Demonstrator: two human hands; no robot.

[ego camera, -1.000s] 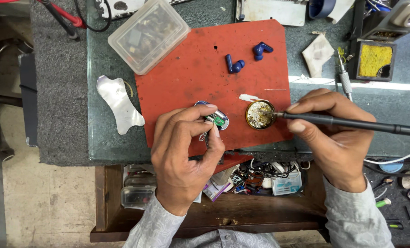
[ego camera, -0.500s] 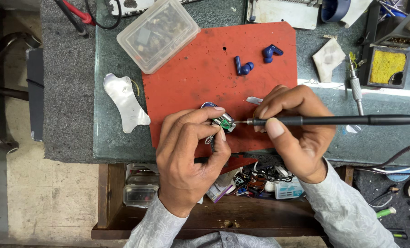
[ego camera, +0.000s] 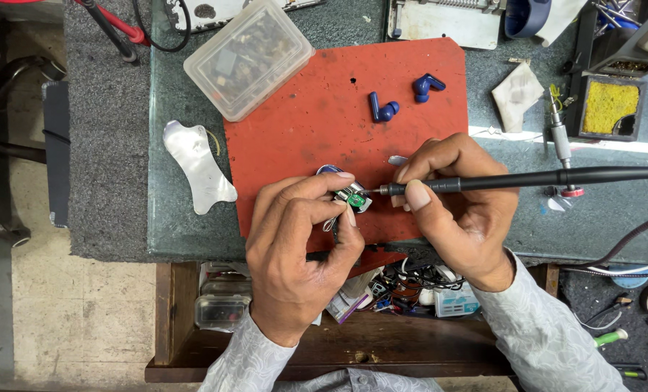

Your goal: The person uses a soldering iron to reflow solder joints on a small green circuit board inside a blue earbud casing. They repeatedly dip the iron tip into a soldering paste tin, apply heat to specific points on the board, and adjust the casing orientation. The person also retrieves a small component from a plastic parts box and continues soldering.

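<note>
Since the earlier frame the right hand [ego camera: 458,210] has kept its place at the small circuit board [ego camera: 352,197], the tip of the black soldering iron [ego camera: 527,179] holding at the board's right edge, where a second ago it sat over a brass-coloured tip cleaner now hidden under the hand. Head view, the only view: the left hand [ego camera: 298,250] is closed narrow, thumb and forefinger pinching the green board and its blue housing just above the near edge of the red mat [ego camera: 316,109]. The right hand is closed around the iron in a pen grip, cable trailing off to the right. Two blue earbuds [ego camera: 404,98] lie well apart on the mat, a clear plastic parts box [ego camera: 247,58] overlaps its far left corner, a metal pry tool [ego camera: 197,167] lies left of it, and a yellow sponge [ego camera: 605,107] sits in the stand at right. Risk, as judged: the hot tip works very near the left fingertips, so a slip could burn them, and lingering heat could lift a pad or bridge neighbouring joints
</note>
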